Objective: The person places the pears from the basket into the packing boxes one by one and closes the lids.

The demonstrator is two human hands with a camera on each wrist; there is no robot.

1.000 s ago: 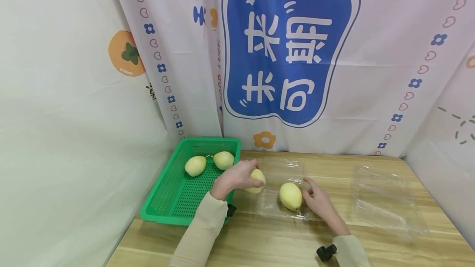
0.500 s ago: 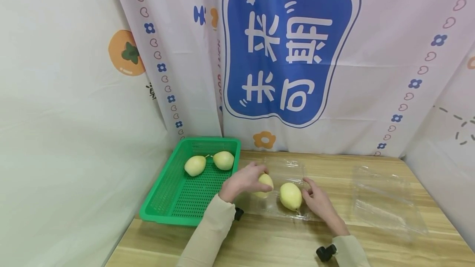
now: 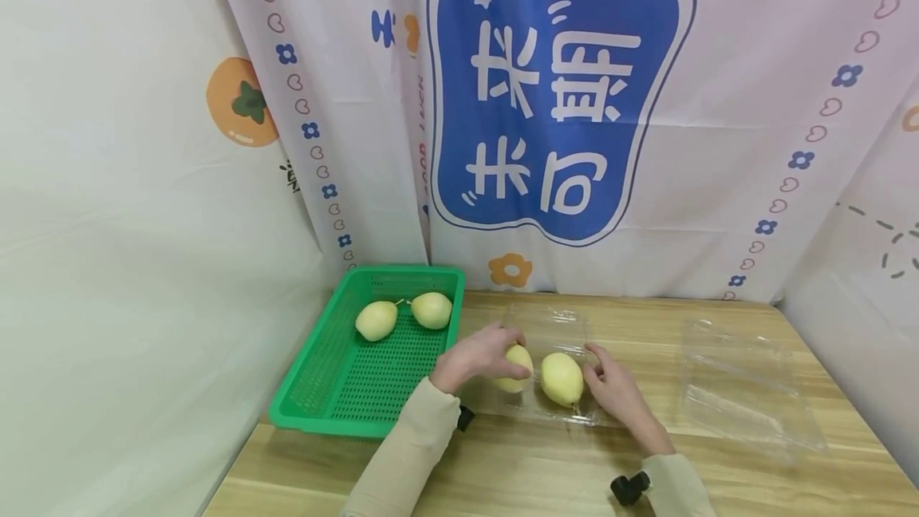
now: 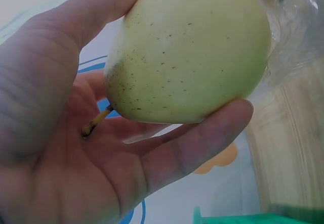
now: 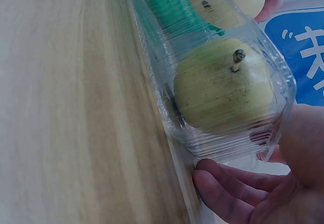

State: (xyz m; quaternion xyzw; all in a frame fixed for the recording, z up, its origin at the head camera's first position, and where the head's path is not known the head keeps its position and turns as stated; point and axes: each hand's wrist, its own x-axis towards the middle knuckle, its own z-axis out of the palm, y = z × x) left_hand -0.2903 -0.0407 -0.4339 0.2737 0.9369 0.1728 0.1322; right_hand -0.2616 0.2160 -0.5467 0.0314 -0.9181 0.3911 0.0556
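My left hand holds a pale yellow-green pear between thumb and fingers, its stem toward the palm. This pear is over the left end of a clear plastic clamshell box, whose lid stands folded back behind. Inside the box, toward its right end, lies a second pear, its stem facing the near right corner. My right hand grips the right end of the box; in the right wrist view its fingers lie against the box's lower corner. The held pear partly covers the box's left end.
A green plastic basket stands at the left with two pears at its far end. Another clear plastic box sits on the right of the wooden table. A printed curtain hangs behind the table.
My left hand has carried its pear to the right and slightly toward me, close beside the pear in the box. The right hand stays at the box's right end.
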